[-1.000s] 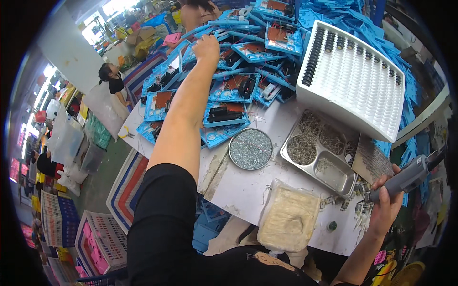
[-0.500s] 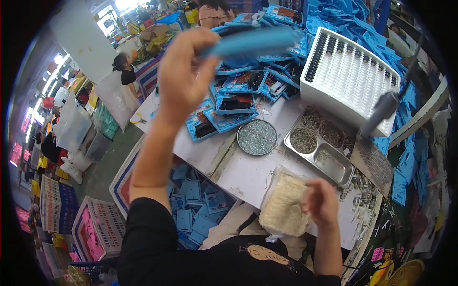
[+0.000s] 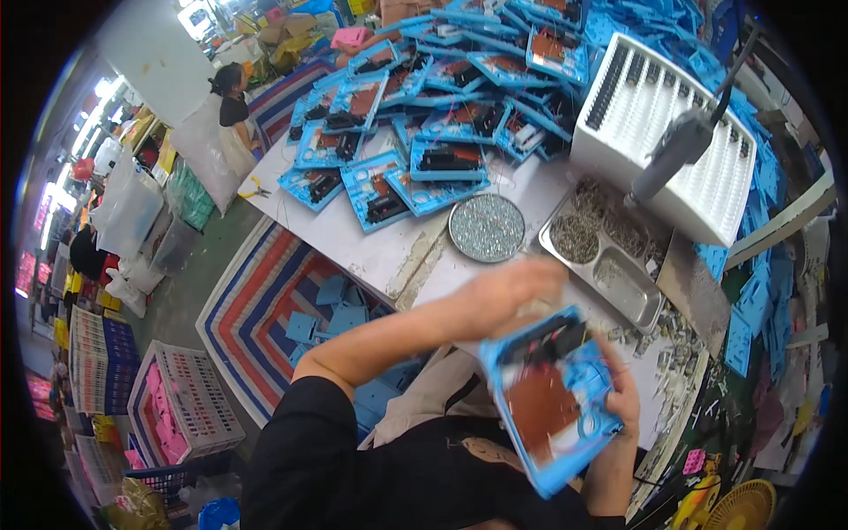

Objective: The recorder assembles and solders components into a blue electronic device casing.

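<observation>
A blue plastic case (image 3: pixel 565 464) with a brown circuit board (image 3: pixel 539 411), black parts and thin wires is tilted in front of me, its inside showing. My right hand (image 3: pixel 620 393) grips it by the right edge, thumb over the front. Just beyond its upper edge is my left hand (image 3: pixel 512 290), smeared by motion; its fingers are too blurred to read. Past it stands a round dish (image 3: pixel 486 228) of small shiny metal pieces. A metal tray (image 3: pixel 623 281) with compartments of small metal parts is to the right of the dish.
Blue cases with boards (image 3: pixel 450 163) are heaped at the back of the table. A white foam box (image 3: pixel 654 137) holding black cylinders stands back right, and a grey powered screwdriver (image 3: pixel 671 155) hangs before it. Yellow-handled pliers (image 3: pixel 256 187) lie at the left edge, above a striped bag (image 3: pixel 243 318).
My left hand, raised over the heap with a blurred blue object, has come down toward my right hand. My right hand, empty before, now holds a blue case, which covers the cream wrapped bundle.
</observation>
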`<state>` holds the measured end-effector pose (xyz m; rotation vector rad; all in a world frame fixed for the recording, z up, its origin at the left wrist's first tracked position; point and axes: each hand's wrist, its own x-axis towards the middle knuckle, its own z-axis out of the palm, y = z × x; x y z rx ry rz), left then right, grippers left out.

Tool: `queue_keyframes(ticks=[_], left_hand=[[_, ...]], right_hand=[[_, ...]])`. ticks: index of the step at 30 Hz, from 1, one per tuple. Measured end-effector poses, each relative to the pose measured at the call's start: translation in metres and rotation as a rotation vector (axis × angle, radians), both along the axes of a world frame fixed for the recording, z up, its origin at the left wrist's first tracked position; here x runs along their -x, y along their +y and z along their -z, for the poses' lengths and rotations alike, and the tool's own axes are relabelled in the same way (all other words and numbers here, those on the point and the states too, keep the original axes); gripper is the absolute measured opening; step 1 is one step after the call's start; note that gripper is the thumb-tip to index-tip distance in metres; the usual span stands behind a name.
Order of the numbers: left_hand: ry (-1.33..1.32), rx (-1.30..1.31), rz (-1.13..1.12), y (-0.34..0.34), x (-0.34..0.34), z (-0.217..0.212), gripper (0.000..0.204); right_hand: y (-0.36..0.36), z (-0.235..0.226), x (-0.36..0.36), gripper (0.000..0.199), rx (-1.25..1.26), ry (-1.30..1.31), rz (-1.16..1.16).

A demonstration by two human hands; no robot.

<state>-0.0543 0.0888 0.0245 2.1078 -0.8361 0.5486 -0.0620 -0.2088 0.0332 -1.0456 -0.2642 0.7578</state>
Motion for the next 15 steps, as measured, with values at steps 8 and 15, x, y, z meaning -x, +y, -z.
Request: queue_keyframes(ticks=[8,15], left_hand=[[0.129,0.163,0.079,-0.04,0.046,0.028,0.037],[0.15,-0.173,0.204,-0.046,0.067,0.059,0.028]], right_hand=[[-0.004,0.033,0.028,0.069,0.468,-0.398,0.46],[-0.011,0.047,0.037,0.051,1.079,-1.034,0.337]])
